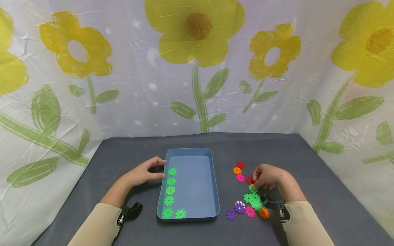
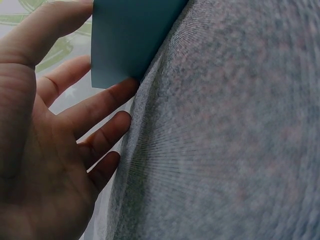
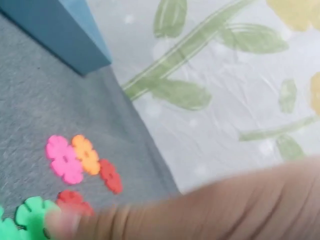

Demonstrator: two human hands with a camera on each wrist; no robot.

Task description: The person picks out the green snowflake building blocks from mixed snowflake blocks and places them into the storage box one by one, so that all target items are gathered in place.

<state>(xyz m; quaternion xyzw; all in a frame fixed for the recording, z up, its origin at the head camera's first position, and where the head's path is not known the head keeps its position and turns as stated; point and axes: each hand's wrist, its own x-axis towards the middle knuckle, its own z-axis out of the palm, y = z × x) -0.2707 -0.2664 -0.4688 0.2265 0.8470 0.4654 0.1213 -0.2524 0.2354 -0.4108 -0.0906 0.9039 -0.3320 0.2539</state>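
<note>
My left hand (image 1: 146, 172) is at the left side of a blue tray (image 1: 191, 150), its thumb and fingertips touching the wall. In the left wrist view its fingers are loosely extended against the tray's side (image 2: 130, 45). Green notched discs (image 1: 170, 190) form a column along the tray's left edge, with one more green disc (image 1: 180, 214) beside the bottom one. On the right, my right hand (image 1: 269, 176) has curled fingers and pinches a green notched disc (image 1: 252, 188) at the top of a loose pile. The right wrist view shows a fingertip over that disc (image 3: 34, 216).
A red disc (image 1: 249, 180) lies just beyond the pinched one. Further back are pink (image 1: 240, 178), orange (image 1: 237, 170) and red (image 1: 240, 165) discs. Nearer lie several green (image 1: 256, 205), purple (image 1: 231, 215), pink (image 1: 250, 211) and orange (image 1: 263, 213) ones. A flowered curtain (image 1: 123, 112) borders the grey table.
</note>
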